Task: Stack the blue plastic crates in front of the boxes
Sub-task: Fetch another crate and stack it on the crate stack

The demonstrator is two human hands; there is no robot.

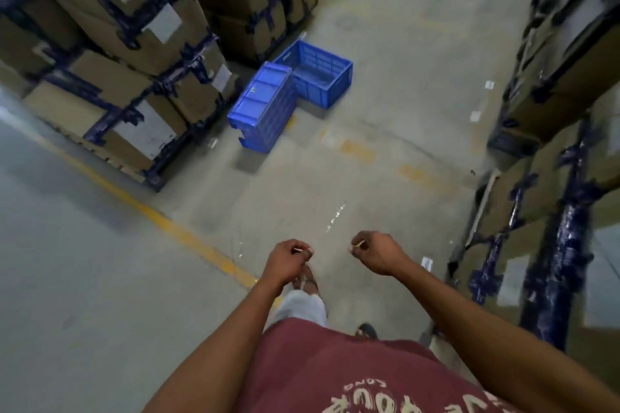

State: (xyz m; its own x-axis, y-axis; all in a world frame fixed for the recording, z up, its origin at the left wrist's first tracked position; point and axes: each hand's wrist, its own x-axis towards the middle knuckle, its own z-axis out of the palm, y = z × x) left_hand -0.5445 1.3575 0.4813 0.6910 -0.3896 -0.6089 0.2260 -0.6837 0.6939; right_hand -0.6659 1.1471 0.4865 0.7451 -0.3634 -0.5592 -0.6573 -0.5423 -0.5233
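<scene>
Stacks of taped cardboard boxes [134,54] stand on your left and more boxes [553,131] on your right, with open concrete floor [385,161] between. One blue crate [315,74] sits upright before the left boxes. Touching it, a second crate [263,104] lies overturned, its long axis running away from you. Your left hand [287,261] and right hand [374,251] are curled, each pinching something small I cannot identify.

A warehouse aisle with a grey concrete floor [385,43].

A worn yellow line [161,218] runs diagonally over the floor on the left, and some faded yellow marks [357,149] cross the middle of the aisle. On the right side stand tall stacks of brown cartons [553,54] bound with dark blue tape. The light is dim and even, with small bright reflections on the floor.
</scene>
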